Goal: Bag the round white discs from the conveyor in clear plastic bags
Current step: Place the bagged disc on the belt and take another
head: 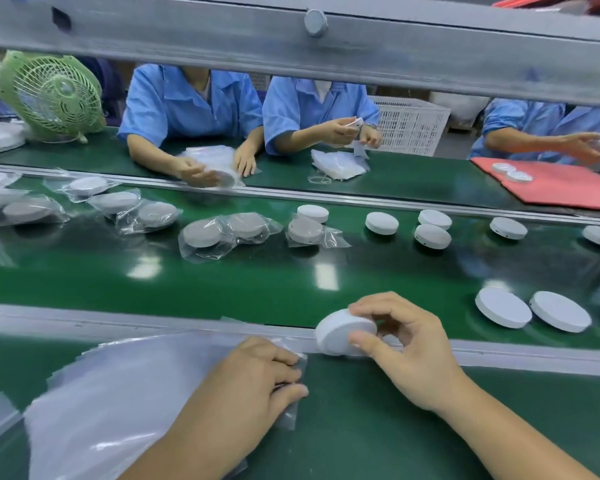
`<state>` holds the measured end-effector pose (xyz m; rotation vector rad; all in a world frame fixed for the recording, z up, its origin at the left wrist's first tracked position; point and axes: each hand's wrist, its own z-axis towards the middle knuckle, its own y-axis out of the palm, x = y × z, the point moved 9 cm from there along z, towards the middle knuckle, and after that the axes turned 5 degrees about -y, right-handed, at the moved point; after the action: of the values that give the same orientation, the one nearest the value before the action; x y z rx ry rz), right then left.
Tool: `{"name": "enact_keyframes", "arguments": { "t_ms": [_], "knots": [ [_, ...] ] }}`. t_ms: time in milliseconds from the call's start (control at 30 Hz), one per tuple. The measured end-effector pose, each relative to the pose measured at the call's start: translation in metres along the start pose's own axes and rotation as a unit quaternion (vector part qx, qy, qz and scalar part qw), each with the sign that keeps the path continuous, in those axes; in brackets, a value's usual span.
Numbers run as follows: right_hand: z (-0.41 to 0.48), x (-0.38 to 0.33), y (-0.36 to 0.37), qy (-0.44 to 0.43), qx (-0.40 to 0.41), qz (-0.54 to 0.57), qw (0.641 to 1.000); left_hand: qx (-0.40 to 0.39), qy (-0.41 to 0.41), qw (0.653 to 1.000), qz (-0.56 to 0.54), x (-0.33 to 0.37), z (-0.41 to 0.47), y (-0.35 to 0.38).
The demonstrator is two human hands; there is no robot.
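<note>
A bare disc [343, 332] sits tilted in the right hand [409, 355], its fingers [371, 308] pinching the rim; it is not yet bagged. Just left, the left hand [250, 386] pinches the top of the clear bags [118, 393]. Beyond the fingers, bagged discs [201, 233] lie on the conveyor [257, 278]; unbagged discs [503, 308] wait rightward.

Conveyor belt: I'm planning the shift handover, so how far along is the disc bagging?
Done: several bagged discs lie on the left stretch of the belt.
In hand: the right hand grips one white disc over the near rail, while the left hand pinches the edge of a clear bag on the stack.
Left: at least eight bare discs wait on the right stretch.
</note>
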<state>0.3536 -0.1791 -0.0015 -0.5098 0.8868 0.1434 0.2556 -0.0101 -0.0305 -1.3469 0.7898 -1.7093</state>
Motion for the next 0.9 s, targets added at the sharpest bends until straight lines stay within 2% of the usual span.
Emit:
{"name": "enact_keyframes", "arguments": {
  "t_ms": [100, 233, 300, 367, 433, 500, 567, 633, 667, 700, 800, 833, 900],
  "knots": [
    [-0.005, -0.015, 0.004, -0.105, -0.005, -0.077, 0.991, -0.001, -0.008, 1.0, -0.005, -0.005, 0.002, 0.002],
    [-0.021, -0.052, 0.031, -0.268, -0.066, -0.116, 0.954, 0.105, -0.091, 0.983, -0.123, -0.026, -0.002, -0.024],
    [-0.028, -0.067, 0.043, -0.318, -0.076, -0.117, 0.938, 0.122, -0.123, 0.969, -0.175, -0.03, -0.002, -0.029],
    [-0.028, -0.072, 0.046, -0.305, -0.051, -0.096, 0.946, 0.075, -0.143, 0.951, -0.264, -0.03, 0.0, -0.021],
    [-0.024, -0.067, 0.037, -0.239, 0.005, -0.048, 0.97, -0.009, -0.13, 0.916, -0.379, -0.019, 0.001, -0.01],
    [-0.018, -0.058, 0.025, -0.163, 0.036, 0.014, 0.986, -0.021, -0.106, 0.908, -0.404, -0.013, 0.001, -0.006],
    [-0.013, -0.05, 0.018, -0.116, 0.022, 0.042, 0.992, -0.03, -0.1, 0.914, -0.392, -0.012, 0.001, -0.004],
    [-0.008, -0.036, 0.01, -0.073, 0.001, 0.062, 0.995, -0.1, -0.096, 0.885, -0.446, -0.008, -0.002, 0.008],
    [-0.007, -0.028, 0.006, -0.05, -0.001, 0.076, 0.996, -0.119, -0.097, 0.889, -0.432, -0.008, -0.004, 0.013],
    [-0.005, -0.02, 0.001, -0.03, 0.003, 0.086, 0.996, -0.111, -0.099, 0.912, -0.381, -0.01, -0.005, 0.013],
    [-0.005, -0.004, -0.013, 0.001, 0.047, 0.06, 0.997, -0.067, -0.058, 0.983, -0.158, -0.01, -0.003, 0.008],
    [-0.004, -0.004, -0.015, -0.013, 0.056, 0.021, 0.998, -0.068, -0.029, 0.994, -0.081, -0.005, -0.002, 0.01],
    [-0.005, -0.016, -0.01, -0.084, 0.045, -0.066, 0.993, -0.061, -0.002, 0.998, -0.013, -0.001, -0.001, 0.013]
  ]
}}
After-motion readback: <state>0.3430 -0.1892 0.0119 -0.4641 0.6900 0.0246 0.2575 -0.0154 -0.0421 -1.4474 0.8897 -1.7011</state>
